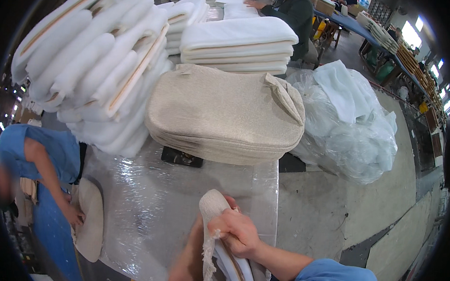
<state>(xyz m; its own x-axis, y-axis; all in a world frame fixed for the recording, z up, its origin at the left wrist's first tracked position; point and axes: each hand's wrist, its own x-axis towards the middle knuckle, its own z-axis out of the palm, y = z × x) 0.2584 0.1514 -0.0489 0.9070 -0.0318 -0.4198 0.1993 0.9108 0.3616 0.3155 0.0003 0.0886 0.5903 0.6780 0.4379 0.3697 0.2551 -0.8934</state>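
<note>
A beige fabric cushion cover (214, 202) stands on edge at the table's near side, its raw edge frayed. Inside its opening sits a white padded insert (230, 264) with a brown strip along it. My right hand (237, 232) is closed on the cover near its upper end, fingers bent over the fabric. Blurred on the cover's left side, my left hand (194, 251) reaches up behind it; its fingers are mostly hidden by the cloth. Farther up the table lies a stack of beige cushion covers (226, 111), with a small dark object (182, 157) at its front edge.
White padded inserts (99, 52) pile high at the far left, with another white stack (238, 39) behind the covers. A plastic-wrapped bundle (349, 125) is at right. A co-worker at left touches a beige cushion (89, 220). The table (148, 202) is plastic-covered.
</note>
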